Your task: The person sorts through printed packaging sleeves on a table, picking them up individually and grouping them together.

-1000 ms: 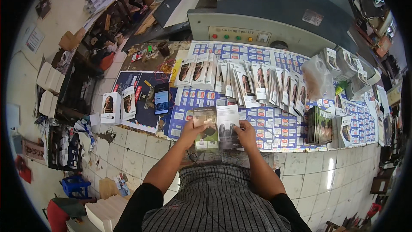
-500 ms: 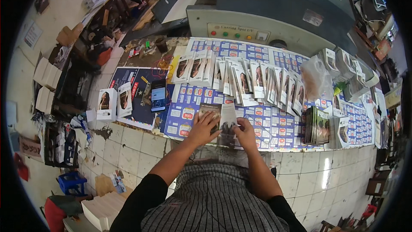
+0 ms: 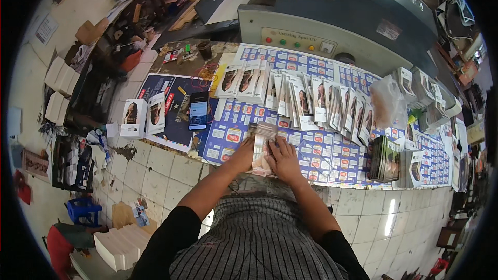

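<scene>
A narrow folded leaflet (image 3: 258,156), with a dark top and a pale picture on its face, lies near the table's front edge. My left hand (image 3: 240,156) grips it along the left edge; some of those fingertips are hidden at the paper. My right hand (image 3: 284,159) rests flat on its right side with the fingers spread. Beyond my hands, a fanned row of white printed leaflets (image 3: 320,101) with a picture of a long-haired person runs to the right. Further right on the table stands a dark stack of folded leaflets (image 3: 385,159).
A phone (image 3: 198,111) and two white leaflet piles (image 3: 134,118) lie to the left. A plastic bag (image 3: 388,102) and more stacks (image 3: 429,93) occupy the right. Behind the printed-sheet table covering (image 3: 332,163) stands a large grey machine (image 3: 306,31) with coloured buttons.
The leaflet, spread open before, is now folded over to a narrow strip. My left hand has moved to its left edge, and my right hand has flattened onto it. The view has shifted slightly.
</scene>
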Action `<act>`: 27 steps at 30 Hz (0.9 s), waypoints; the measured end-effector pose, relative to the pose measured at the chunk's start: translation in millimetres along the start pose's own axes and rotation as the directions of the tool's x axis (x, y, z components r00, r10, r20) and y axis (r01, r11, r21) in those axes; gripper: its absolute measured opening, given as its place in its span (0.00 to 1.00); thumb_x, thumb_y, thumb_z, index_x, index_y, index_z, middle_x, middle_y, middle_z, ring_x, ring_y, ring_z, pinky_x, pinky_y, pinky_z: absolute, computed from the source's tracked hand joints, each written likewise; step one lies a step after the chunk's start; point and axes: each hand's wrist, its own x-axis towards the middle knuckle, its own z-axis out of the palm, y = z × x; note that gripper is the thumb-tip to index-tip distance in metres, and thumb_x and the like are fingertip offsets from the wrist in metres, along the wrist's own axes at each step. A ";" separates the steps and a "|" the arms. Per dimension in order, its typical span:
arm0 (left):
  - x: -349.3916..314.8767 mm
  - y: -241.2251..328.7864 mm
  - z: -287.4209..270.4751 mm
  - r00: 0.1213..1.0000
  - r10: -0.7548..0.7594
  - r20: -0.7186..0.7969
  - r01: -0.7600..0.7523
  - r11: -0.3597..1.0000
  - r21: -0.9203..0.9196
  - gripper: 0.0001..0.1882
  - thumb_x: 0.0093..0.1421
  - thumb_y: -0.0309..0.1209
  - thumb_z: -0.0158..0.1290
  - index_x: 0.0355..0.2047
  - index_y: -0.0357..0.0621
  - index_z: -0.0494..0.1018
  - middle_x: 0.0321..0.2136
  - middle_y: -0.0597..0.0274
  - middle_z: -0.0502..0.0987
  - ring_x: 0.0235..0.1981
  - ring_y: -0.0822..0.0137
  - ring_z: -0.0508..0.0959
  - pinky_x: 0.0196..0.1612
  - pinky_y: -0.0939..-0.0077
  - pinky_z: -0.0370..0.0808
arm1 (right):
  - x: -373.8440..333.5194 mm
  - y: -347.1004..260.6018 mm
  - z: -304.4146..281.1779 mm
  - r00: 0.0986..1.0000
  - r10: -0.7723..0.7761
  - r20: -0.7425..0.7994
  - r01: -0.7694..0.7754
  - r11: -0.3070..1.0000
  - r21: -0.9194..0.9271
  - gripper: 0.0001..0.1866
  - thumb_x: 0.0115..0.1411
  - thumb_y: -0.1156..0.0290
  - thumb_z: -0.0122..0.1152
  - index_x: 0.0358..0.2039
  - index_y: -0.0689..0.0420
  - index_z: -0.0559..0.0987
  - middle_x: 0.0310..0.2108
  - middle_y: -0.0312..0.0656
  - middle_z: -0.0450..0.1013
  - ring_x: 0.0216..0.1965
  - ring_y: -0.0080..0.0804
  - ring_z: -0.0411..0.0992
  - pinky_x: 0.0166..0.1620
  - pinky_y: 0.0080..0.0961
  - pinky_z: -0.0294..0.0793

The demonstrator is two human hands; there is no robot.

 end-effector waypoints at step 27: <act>-25.8 -38.4 -34.5 0.994 -0.087 0.060 0.073 0.977 0.199 0.30 0.73 0.39 0.37 0.72 0.45 0.48 0.70 0.55 0.57 0.73 0.59 0.49 0.73 0.50 0.42 | 28.4 -12.7 25.7 0.994 -0.069 0.088 0.079 0.990 -0.117 0.44 0.57 0.40 0.59 0.65 0.58 0.67 0.72 0.56 0.47 0.73 0.54 0.45 0.69 0.60 0.44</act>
